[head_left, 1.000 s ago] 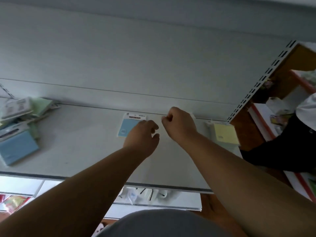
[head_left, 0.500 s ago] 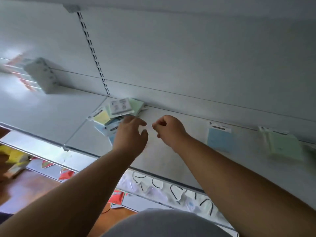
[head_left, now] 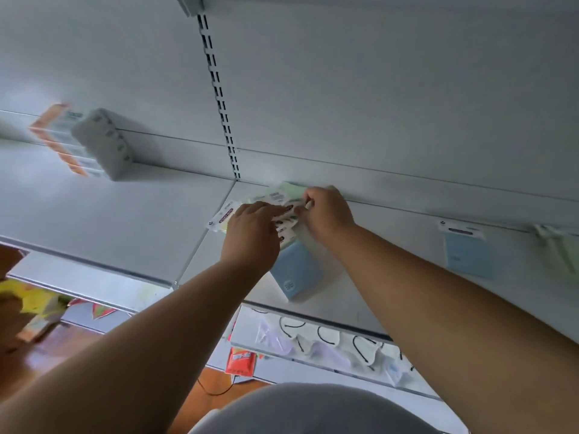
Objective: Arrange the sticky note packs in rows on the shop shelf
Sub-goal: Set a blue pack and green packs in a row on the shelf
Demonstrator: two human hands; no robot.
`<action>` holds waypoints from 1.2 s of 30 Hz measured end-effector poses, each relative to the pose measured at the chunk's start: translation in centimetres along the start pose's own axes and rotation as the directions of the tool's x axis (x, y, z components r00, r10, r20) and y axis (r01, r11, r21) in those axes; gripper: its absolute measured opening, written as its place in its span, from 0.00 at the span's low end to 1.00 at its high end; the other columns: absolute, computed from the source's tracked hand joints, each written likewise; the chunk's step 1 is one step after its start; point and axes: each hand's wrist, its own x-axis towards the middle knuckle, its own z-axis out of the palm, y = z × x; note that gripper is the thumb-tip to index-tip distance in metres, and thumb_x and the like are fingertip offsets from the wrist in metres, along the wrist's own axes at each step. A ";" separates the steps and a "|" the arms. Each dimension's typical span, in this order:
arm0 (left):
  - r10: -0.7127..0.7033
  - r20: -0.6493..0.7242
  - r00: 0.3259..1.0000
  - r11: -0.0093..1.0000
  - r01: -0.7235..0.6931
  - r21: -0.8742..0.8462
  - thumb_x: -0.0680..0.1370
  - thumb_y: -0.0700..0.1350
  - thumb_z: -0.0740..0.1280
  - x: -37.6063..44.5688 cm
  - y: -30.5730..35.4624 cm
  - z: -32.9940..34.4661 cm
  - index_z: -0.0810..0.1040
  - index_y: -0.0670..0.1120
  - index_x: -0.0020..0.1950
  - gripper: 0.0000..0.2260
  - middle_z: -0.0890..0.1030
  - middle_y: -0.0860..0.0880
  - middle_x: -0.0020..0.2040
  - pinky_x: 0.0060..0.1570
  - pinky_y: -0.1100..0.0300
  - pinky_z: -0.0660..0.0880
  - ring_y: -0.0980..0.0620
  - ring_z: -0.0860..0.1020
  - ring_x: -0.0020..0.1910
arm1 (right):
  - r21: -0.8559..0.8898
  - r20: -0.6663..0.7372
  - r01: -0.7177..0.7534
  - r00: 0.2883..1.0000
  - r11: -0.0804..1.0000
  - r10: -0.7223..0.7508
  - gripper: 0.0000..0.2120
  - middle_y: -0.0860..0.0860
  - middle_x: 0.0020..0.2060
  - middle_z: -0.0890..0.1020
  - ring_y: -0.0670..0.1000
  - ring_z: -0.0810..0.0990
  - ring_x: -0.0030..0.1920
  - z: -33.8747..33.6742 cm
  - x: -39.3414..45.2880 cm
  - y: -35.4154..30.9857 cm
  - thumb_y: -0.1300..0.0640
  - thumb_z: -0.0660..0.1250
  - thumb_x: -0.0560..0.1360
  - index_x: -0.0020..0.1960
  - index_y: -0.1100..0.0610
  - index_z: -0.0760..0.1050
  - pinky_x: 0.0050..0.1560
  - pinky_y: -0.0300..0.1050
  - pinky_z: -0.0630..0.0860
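A loose heap of sticky note packs (head_left: 283, 198) lies at the back left corner of the white shop shelf (head_left: 360, 296), with yellow, green and blue pads under white header cards. My left hand (head_left: 252, 234) rests on top of the heap, fingers curled over the packs. My right hand (head_left: 326, 213) pinches the top edge of a pack in the heap. A blue pack (head_left: 296, 270) sticks out toward me below both hands. A single blue pack (head_left: 468, 253) lies flat further right, and a green pack (head_left: 568, 255) sits at the frame's right edge.
A slotted upright (head_left: 221, 98) divides the shelf bays. Stacked boxes (head_left: 83, 142) stand on the left bay's shelf. Below, a lower shelf holds clear bags with black handles (head_left: 329, 343), and a red packet (head_left: 239, 360) lies near the wooden floor.
The view has swung further left. Both hands have reached forward onto the heap of packs; the right hand now pinches one and the left covers the heap.
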 end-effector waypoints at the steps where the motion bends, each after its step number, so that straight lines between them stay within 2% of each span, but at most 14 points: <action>1: -0.026 -0.023 0.999 0.994 0.024 -0.105 0.73 0.34 0.63 0.0 0.2 -0.2 0.77 0.50 0.63 0.21 0.81 0.49 0.58 0.57 0.58 0.69 0.47 0.75 0.58 | 0.022 -0.062 0.021 0.998 1.000 -0.020 0.02 0.55 0.50 0.78 0.56 0.77 0.52 -0.3 0.1 0.0 0.54 0.69 0.73 0.44 0.51 0.77 0.47 0.42 0.69; 3: -0.134 -0.027 0.991 0.946 0.119 -0.303 0.74 0.35 0.65 0.2 0.7 -0.8 0.71 0.53 0.65 0.23 0.80 0.52 0.54 0.51 0.61 0.71 0.51 0.77 0.52 | 0.111 -0.104 0.039 0.994 0.993 -0.027 0.04 0.53 0.48 0.80 0.54 0.78 0.50 -1.2 0.1 -0.2 0.54 0.68 0.75 0.44 0.53 0.75 0.46 0.44 0.72; 5: -0.211 0.011 0.977 0.893 0.198 -0.403 0.74 0.38 0.68 0.8 1.0 -0.8 0.68 0.54 0.67 0.24 0.79 0.55 0.51 0.48 0.62 0.72 0.54 0.77 0.49 | 0.259 -0.103 -0.002 0.994 0.966 0.029 0.06 0.50 0.42 0.81 0.51 0.78 0.44 -2.1 -0.5 -0.1 0.54 0.68 0.76 0.43 0.54 0.73 0.43 0.43 0.72; 8: -0.222 0.099 0.970 0.920 0.242 -0.309 0.75 0.41 0.67 1.8 1.1 0.1 0.76 0.50 0.59 0.13 0.79 0.56 0.47 0.45 0.63 0.69 0.53 0.79 0.48 | 0.353 -0.174 -0.033 0.980 0.935 0.100 0.06 0.53 0.40 0.83 0.54 0.81 0.42 -2.9 -1.0 1.2 0.53 0.67 0.76 0.42 0.54 0.72 0.41 0.43 0.73; 11: -0.197 0.187 0.963 0.924 0.246 -0.292 0.76 0.44 0.67 2.0 2.2 1.3 0.80 0.49 0.51 0.06 0.81 0.54 0.42 0.43 0.62 0.69 0.50 0.80 0.45 | 0.408 -0.242 -0.064 0.954 0.911 0.175 0.07 0.55 0.39 0.82 0.57 0.82 0.41 -3.9 -1.6 2.9 0.52 0.67 0.76 0.42 0.53 0.73 0.43 0.49 0.77; 15: -0.177 0.287 0.942 0.865 0.288 -0.412 0.74 0.44 0.70 1.3 5.1 4.0 0.81 0.51 0.48 0.04 0.83 0.54 0.38 0.46 0.55 0.78 0.50 0.81 0.40 | 0.434 -0.222 -0.183 0.927 0.882 0.301 0.08 0.54 0.40 0.82 0.56 0.81 0.40 -6.1 -3.1 6.1 0.49 0.69 0.73 0.41 0.52 0.74 0.46 0.55 0.79; 17: -0.158 0.348 0.924 0.839 0.311 -0.446 0.73 0.44 0.71 0.8 7.0 5.6 0.80 0.53 0.46 0.05 0.82 0.56 0.37 0.48 0.50 0.80 0.51 0.82 0.40 | 0.451 -0.203 -0.232 0.914 0.862 0.352 0.07 0.52 0.38 0.81 0.52 0.78 0.38 -7.6 -4.3 8.3 0.51 0.71 0.72 0.42 0.54 0.75 0.46 0.53 0.79; 19: -0.135 0.390 0.911 0.836 0.317 -0.449 0.73 0.44 0.72 0.2 9.1 7.1 0.78 0.54 0.46 0.06 0.81 0.57 0.38 0.48 0.52 0.80 0.50 0.82 0.40 | 0.455 -0.203 -0.273 0.895 0.847 0.398 0.07 0.49 0.35 0.79 0.49 0.76 0.37 -9.2 -5.7 10.4 0.54 0.72 0.71 0.42 0.55 0.76 0.43 0.50 0.77; 21: -0.097 0.397 0.913 0.862 0.277 -0.426 0.72 0.45 0.73 -0.5 11.2 8.6 0.80 0.50 0.49 0.07 0.81 0.56 0.40 0.46 0.56 0.78 0.50 0.81 0.42 | 0.449 -0.201 -0.309 0.879 0.839 0.431 0.08 0.49 0.35 0.79 0.49 0.76 0.36 -10.8 -7.2 12.5 0.54 0.73 0.70 0.43 0.57 0.76 0.43 0.50 0.76; 24: -0.011 0.436 0.900 0.920 0.180 -0.348 0.73 0.47 0.72 -1.9 15.3 10.0 0.80 0.51 0.52 0.08 0.81 0.56 0.43 0.43 0.62 0.71 0.53 0.79 0.43 | 0.396 -0.227 -0.360 0.853 0.845 0.470 0.08 0.50 0.36 0.81 0.49 0.77 0.35 -13.4 -9.8 15.9 0.54 0.74 0.68 0.41 0.56 0.76 0.42 0.50 0.78; 27: 0.057 0.521 0.852 0.926 0.150 -0.347 0.73 0.48 0.71 -3.6 20.5 12.4 0.80 0.52 0.51 0.07 0.82 0.55 0.42 0.45 0.57 0.78 0.52 0.82 0.40 | 0.291 -0.307 -0.388 0.828 0.874 0.470 0.10 0.45 0.32 0.77 0.47 0.74 0.33 -17.0 -12.9 19.7 0.54 0.73 0.70 0.36 0.52 0.72 0.37 0.41 0.70; 29: 0.091 0.558 0.825 0.933 0.125 -0.337 0.73 0.49 0.70 -4.9 24.7 14.3 0.79 0.53 0.50 0.07 0.82 0.55 0.42 0.47 0.53 0.80 0.51 0.83 0.39 | 0.213 -0.353 -0.416 0.811 0.884 0.467 0.11 0.44 0.32 0.76 0.47 0.74 0.34 -20.1 -15.2 22.3 0.54 0.72 0.70 0.36 0.50 0.70 0.35 0.40 0.67; 33: 0.153 0.645 0.749 0.931 0.110 -0.349 0.73 0.47 0.70 -8.2 33.8 18.0 0.78 0.50 0.46 0.04 0.83 0.52 0.42 0.46 0.52 0.80 0.50 0.84 0.40 | 0.070 -0.421 -0.496 0.772 0.866 0.476 0.07 0.45 0.38 0.78 0.49 0.77 0.41 -26.5 -20.2 28.1 0.51 0.71 0.72 0.45 0.52 0.74 0.37 0.40 0.67; 36: 0.208 0.702 0.681 0.919 0.109 -0.378 0.72 0.45 0.70 -10.6 39.8 21.0 0.75 0.51 0.38 0.05 0.84 0.49 0.40 0.44 0.49 0.81 0.48 0.84 0.39 | 0.022 -0.441 -0.551 0.744 0.834 0.503 0.10 0.46 0.44 0.79 0.48 0.77 0.44 -30.7 -24.0 32.3 0.51 0.70 0.74 0.52 0.54 0.76 0.40 0.39 0.68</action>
